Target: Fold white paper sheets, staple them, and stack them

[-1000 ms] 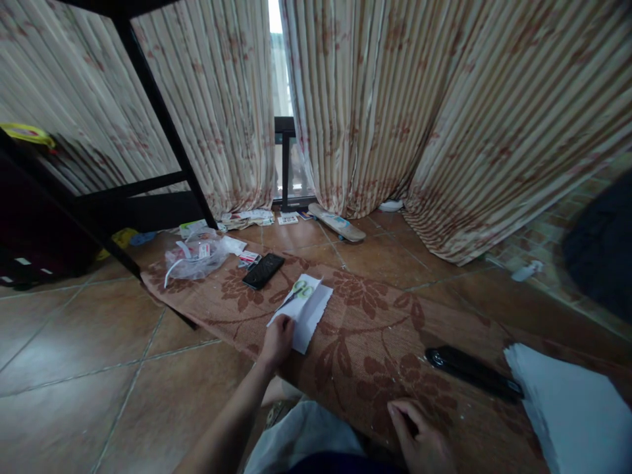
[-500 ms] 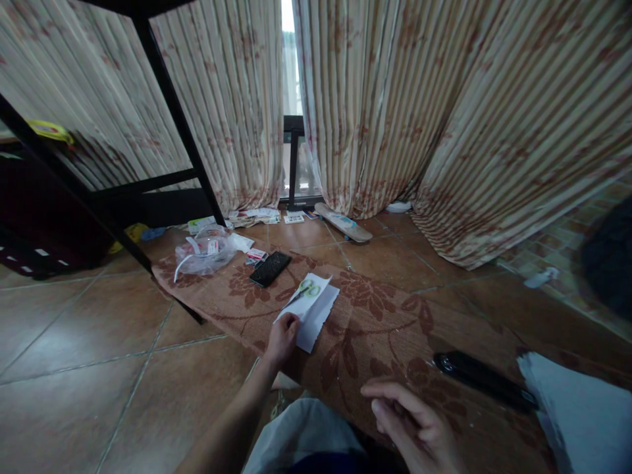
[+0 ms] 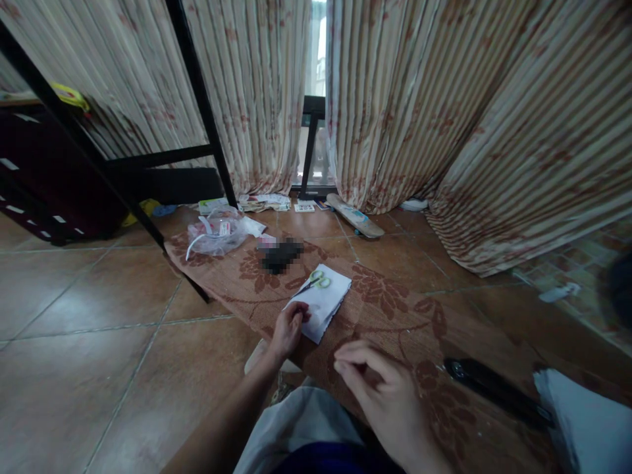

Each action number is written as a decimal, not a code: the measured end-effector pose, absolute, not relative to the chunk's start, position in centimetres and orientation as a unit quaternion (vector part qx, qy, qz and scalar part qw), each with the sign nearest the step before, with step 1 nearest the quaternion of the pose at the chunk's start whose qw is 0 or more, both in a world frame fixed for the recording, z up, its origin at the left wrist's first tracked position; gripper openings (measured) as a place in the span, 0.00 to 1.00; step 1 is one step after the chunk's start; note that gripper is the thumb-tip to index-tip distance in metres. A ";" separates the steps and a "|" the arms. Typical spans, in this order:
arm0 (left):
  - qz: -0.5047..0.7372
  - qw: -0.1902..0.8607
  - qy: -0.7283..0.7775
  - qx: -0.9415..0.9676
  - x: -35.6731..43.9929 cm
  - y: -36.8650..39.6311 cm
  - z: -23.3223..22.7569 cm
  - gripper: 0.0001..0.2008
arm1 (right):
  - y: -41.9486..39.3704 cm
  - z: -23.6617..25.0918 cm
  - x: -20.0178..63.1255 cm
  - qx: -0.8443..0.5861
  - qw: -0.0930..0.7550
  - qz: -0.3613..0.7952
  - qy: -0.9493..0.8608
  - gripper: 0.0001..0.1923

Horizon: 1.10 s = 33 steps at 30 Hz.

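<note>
A white sheet of paper (image 3: pixel 326 301) lies on a brown floral mat (image 3: pixel 385 316) on the floor, with small green-handled scissors (image 3: pixel 316 282) resting on its far corner. My left hand (image 3: pixel 288 329) pinches the paper's near left corner. My right hand (image 3: pixel 382 388) hovers over the mat close to me, fingers curled loosely and holding nothing, a short way right of the paper.
A dark phone (image 3: pixel 281 255) and a clear plastic bag (image 3: pixel 217 234) sit at the mat's far end. A black object (image 3: pixel 494 388) and a white paper stack (image 3: pixel 587 428) lie at the right. A small skateboard (image 3: pixel 354 215), scattered cards, curtains and a black metal frame (image 3: pixel 197 85) stand beyond.
My right hand has lifted off the mat and moved left toward the paper. My left hand has closed on the paper's corner. The view has shifted a little left.
</note>
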<state>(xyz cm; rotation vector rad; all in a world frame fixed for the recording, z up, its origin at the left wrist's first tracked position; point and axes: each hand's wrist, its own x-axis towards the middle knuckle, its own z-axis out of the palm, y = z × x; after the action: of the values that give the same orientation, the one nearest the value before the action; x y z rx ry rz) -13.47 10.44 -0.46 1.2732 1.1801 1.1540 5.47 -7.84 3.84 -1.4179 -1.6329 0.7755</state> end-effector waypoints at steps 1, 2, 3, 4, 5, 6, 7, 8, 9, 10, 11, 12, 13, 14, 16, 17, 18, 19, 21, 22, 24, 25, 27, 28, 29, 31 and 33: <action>0.485 0.505 0.488 0.521 -13.5 10.4 -0.5 0.10 | -4.7 5.1 4.6 -0.560 0.409 0.305 -0.653 0.11; 0.491 0.506 0.486 0.516 -13.5 10.3 -0.4 0.10 | -1.9 6.1 3.8 -0.565 0.407 0.292 -0.655 0.10; 0.498 0.508 0.484 0.510 -13.5 10.2 -0.4 0.11 | 0.4 6.6 3.1 -0.570 0.406 0.274 -0.660 0.09; 0.505 0.509 0.483 0.504 -13.5 10.2 -0.4 0.11 | 2.2 6.7 2.6 -0.587 0.394 0.246 -0.664 0.08; 0.512 0.510 0.481 0.497 -13.5 10.1 -0.3 0.11 | 3.5 6.5 2.2 -0.594 0.372 0.220 -0.679 0.07; 0.519 0.510 0.479 0.491 -13.5 10.0 -0.2 0.11 | 4.4 5.9 1.9 -0.596 0.346 0.196 -0.698 0.07; 0.526 0.510 0.478 0.485 -13.5 10.0 -0.2 0.11 | 5.0 5.2 1.8 -0.591 0.313 0.174 -0.723 0.10; 0.532 0.510 0.477 0.479 -13.6 9.9 -0.1 0.11 | 5.4 4.4 1.8 -0.581 0.279 0.156 -0.749 0.13; 0.538 0.509 0.477 0.473 -13.6 9.8 0.0 0.10 | 5.7 3.6 1.8 -0.570 0.246 0.139 -0.772 0.16; 0.544 0.509 0.477 0.467 -13.6 9.8 0.0 0.10 | 6.0 2.9 1.9 -0.561 0.218 0.125 -0.789 0.17; 0.549 0.508 0.478 0.460 -13.6 9.7 0.1 0.10 | 6.2 2.4 1.9 -0.554 0.196 0.115 -0.801 0.17; 0.555 0.506 0.479 0.454 -13.6 9.6 0.1 0.10 | 6.5 2.0 2.0 -0.550 0.184 0.111 -0.807 0.17; 0.561 0.503 0.481 0.449 -13.6 9.6 0.2 0.10 | 6.8 1.7 2.1 -0.547 0.183 0.115 -0.809 0.16; 0.566 0.498 0.484 0.444 -13.6 9.5 0.2 0.10 | 7.1 1.5 2.2 -0.545 0.193 0.127 -0.806 0.16; 0.575 0.489 0.489 0.438 -13.6 9.5 0.2 0.10 | 7.6 1.2 2.3 -0.543 0.239 0.168 -0.787 0.15; 0.578 0.484 0.491 0.436 -13.6 9.4 0.2 0.09 | 7.9 1.1 2.4 -0.544 0.266 0.192 -0.772 0.14; 0.581 0.481 0.494 0.433 -13.6 9.4 0.2 0.09 | 8.1 0.9 2.5 -0.548 0.292 0.218 -0.753 0.12; 0.583 0.477 0.497 0.431 -13.6 9.4 0.2 0.09 | 8.4 0.7 2.6 -0.553 0.314 0.243 -0.733 0.11; 0.582 0.470 0.504 0.432 -13.6 9.4 0.1 0.09 | 8.9 0.3 2.9 -0.566 0.341 0.283 -0.696 0.08; 0.580 0.466 0.508 0.435 -13.5 9.4 0.1 0.09 | 9.1 0.2 3.0 -0.570 0.347 0.296 -0.683 0.08; 0.573 0.458 0.514 0.443 -13.6 9.3 0.1 0.09 | 9.6 0.1 3.3 -0.575 0.350 0.313 -0.671 0.09; 0.570 0.455 0.518 0.448 -13.6 9.3 0.1 0.09 | 9.8 0.1 3.4 -0.575 0.349 0.318 -0.668 0.10; 0.564 0.450 0.524 0.453 -13.6 9.3 0.1 0.09 | 10.0 0.4 3.7 -0.572 0.347 0.333 -0.664 0.14; 0.562 0.449 0.526 0.454 -13.6 9.3 0.0 0.09 | 10.1 0.5 3.9 -0.570 0.345 0.341 -0.663 0.15; 0.561 0.449 0.526 0.456 -13.6 9.3 0.0 0.09 | 10.2 0.7 4.0 -0.568 0.343 0.349 -0.662 0.16; 0.559 0.448 0.524 0.460 -13.5 9.3 -0.1 0.09 | 10.2 0.8 4.2 -0.567 0.341 0.364 -0.656 0.18; 0.557 0.444 0.527 0.464 -13.5 9.3 0.0 0.09 | 10.3 1.0 4.2 -0.569 0.344 0.371 -0.648 0.19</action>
<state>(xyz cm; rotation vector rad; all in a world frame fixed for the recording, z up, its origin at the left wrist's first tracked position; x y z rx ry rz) -13.47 9.30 -0.05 1.1498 1.3065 1.3812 4.16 10.26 1.01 -1.4790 -1.6819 0.9646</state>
